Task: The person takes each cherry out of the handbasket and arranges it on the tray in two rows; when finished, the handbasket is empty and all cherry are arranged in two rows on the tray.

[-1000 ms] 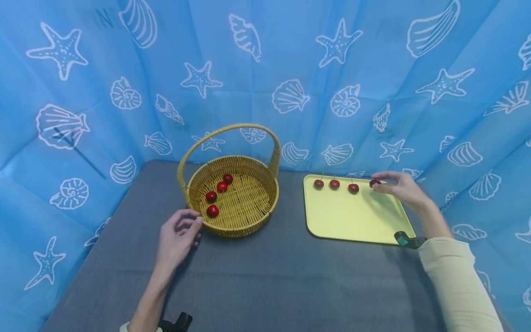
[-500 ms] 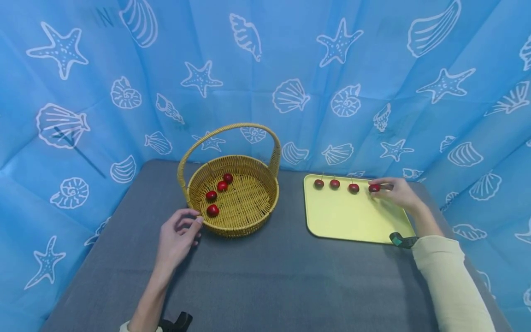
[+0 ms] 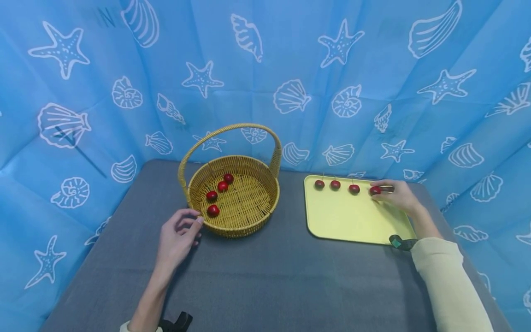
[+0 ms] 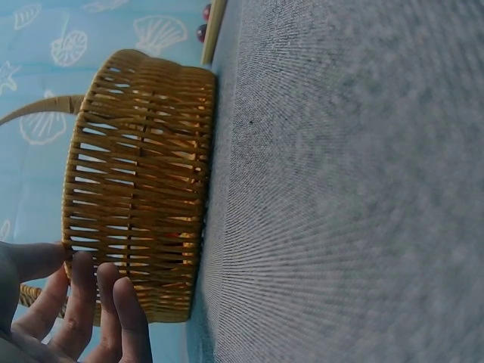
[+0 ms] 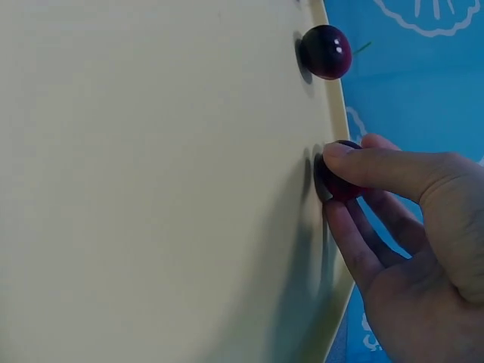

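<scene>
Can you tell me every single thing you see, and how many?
Wicker basket: 1, golden-brown, on the cloth
Tray: 1, yellow, right of the basket
Basket cherries: 4, red, inside, left
Tray cherries: 3, dark red, far edge
Pinched cherry: 1, dark red, right of these
Cloth: 1, grey, underneath
Shell-and-starfish curtain: 1, blue and white, behind
Wrist cameras: 2, black, one per wrist
Sleeves: 2, cream, forearms
Left hand: 1, holding basket rim
Right hand: 1, pinching a cherry

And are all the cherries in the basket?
No, three cherries stand on the yellow tray, beside another cherry pinched by the right hand.
</scene>
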`<state>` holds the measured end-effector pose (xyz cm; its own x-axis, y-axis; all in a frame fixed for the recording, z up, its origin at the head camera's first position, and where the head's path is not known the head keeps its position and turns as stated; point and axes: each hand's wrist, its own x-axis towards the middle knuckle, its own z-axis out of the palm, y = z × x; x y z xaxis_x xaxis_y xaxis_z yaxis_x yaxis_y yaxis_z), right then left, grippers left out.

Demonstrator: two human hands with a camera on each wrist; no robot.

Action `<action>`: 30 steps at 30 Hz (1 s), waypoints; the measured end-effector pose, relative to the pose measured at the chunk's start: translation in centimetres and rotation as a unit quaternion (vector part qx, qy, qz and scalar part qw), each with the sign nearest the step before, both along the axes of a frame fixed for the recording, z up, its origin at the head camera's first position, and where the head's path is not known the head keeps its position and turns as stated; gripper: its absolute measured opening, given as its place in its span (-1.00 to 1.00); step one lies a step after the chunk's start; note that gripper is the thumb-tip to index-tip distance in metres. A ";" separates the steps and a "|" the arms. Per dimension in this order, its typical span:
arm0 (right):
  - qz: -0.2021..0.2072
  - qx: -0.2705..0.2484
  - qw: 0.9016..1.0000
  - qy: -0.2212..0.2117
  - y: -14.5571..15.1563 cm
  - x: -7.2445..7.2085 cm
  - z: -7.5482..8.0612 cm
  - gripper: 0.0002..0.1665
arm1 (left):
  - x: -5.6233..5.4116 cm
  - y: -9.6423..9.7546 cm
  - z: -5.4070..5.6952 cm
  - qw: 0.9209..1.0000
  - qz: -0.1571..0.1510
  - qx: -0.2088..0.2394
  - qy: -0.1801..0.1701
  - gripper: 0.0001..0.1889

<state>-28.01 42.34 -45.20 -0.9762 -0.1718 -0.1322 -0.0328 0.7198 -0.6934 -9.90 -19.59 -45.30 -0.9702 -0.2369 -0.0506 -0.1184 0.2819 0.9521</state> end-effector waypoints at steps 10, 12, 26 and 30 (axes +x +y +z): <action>-0.005 0.005 1.000 0.006 0.3 0.2 1.0 -0.32 | 0.0 0.0 -0.1 1.000 0.002 -0.004 0.002 -0.69; -0.004 0.014 1.000 0.010 0.4 0.3 1.3 -0.32 | 0.0 0.1 -0.1 1.000 0.002 -0.005 0.003 -0.69; 0.014 0.004 0.999 0.042 -3.3 1.2 5.7 -0.32 | 0.0 0.1 -0.1 1.000 0.005 -0.007 0.005 -0.70; 0.032 -0.019 0.997 0.060 -5.4 1.7 7.0 -0.36 | 0.0 0.1 0.0 1.000 0.004 -0.005 0.002 -0.69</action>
